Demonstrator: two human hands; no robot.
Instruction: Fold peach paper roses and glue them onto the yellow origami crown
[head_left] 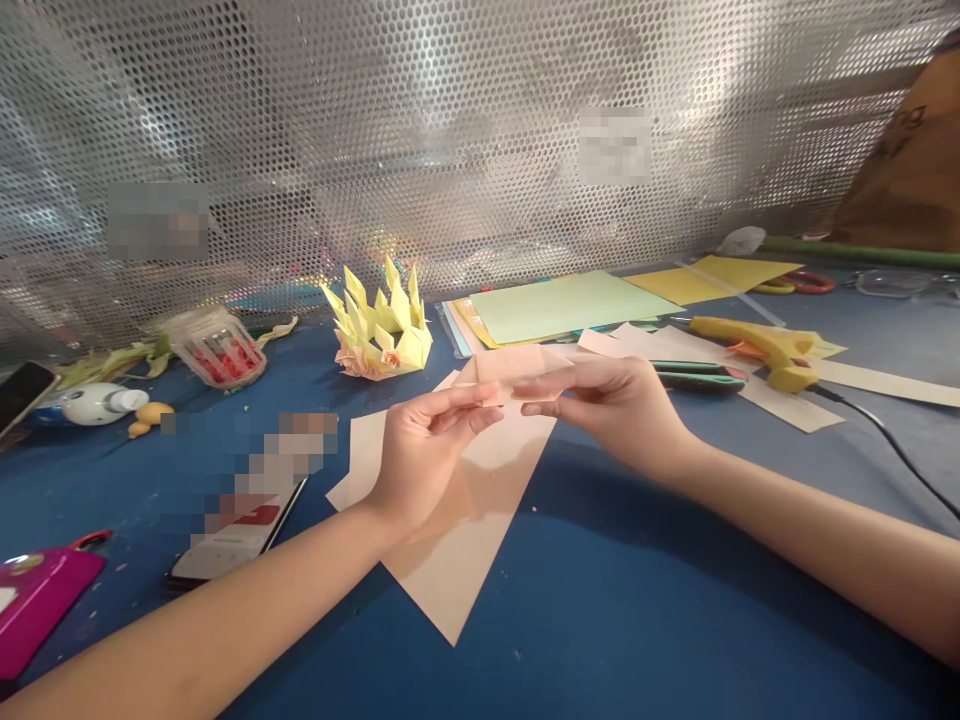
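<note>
Between my two hands is a folded piece of pale peach paper, raised a little over the blue table. My left hand pinches its near left edge between thumb and fingers. My right hand grips the right end the same way, and the fingers partly cover the paper. Below them lie overlapping peach paper sheets, one with a corner pointing at me. Behind and to the left stands a yellow folded-paper crown of pointed pieces, with small peach paper roses at its base.
At right lie a yellow glue gun with a black cord, a green-and-black cutter and paper strips. Coloured sheets are stacked behind. To the left are a phone, a magenta object, a jar and a bottle.
</note>
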